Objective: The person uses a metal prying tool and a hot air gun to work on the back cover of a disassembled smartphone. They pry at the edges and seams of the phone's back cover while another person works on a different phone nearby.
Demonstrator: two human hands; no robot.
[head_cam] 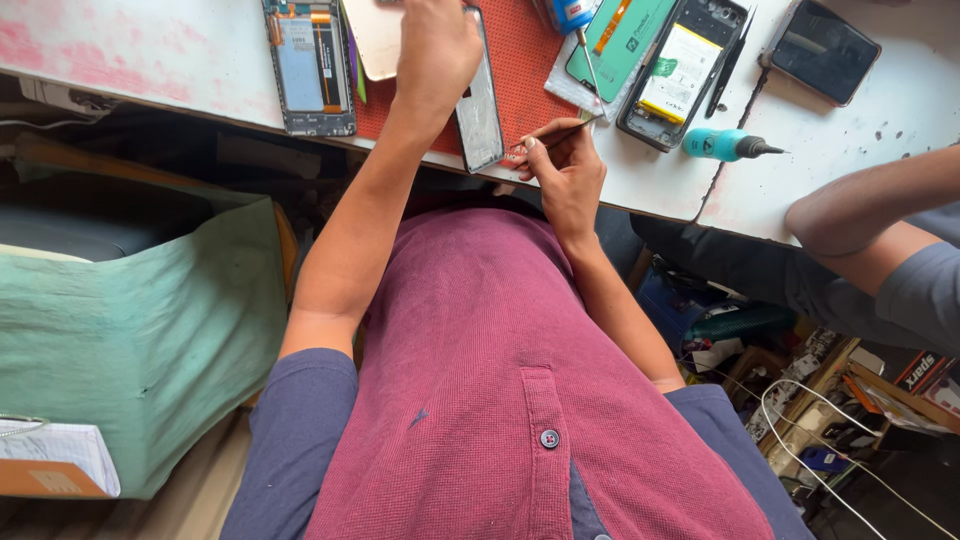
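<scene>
My left hand [435, 50] lies over a slim phone frame [480, 105] on a red work mat [525, 55] and holds it down at the table's near edge. A pale pink back cover [370, 40] sits partly under that hand. My right hand [565, 170] pinches a thin metal tool [565, 133], whose tip points at the mat just right of the frame. My maroon shirt fills the lower middle of the view.
An opened phone [310, 65] lies left of the mat. To the right are a green back cover [620, 35], an opened phone with a battery [680, 70], a teal screwdriver [725, 145] and a dark phone [825, 50]. Another person's arm [870, 215] rests at right. A green cloth [140, 330] covers something at left.
</scene>
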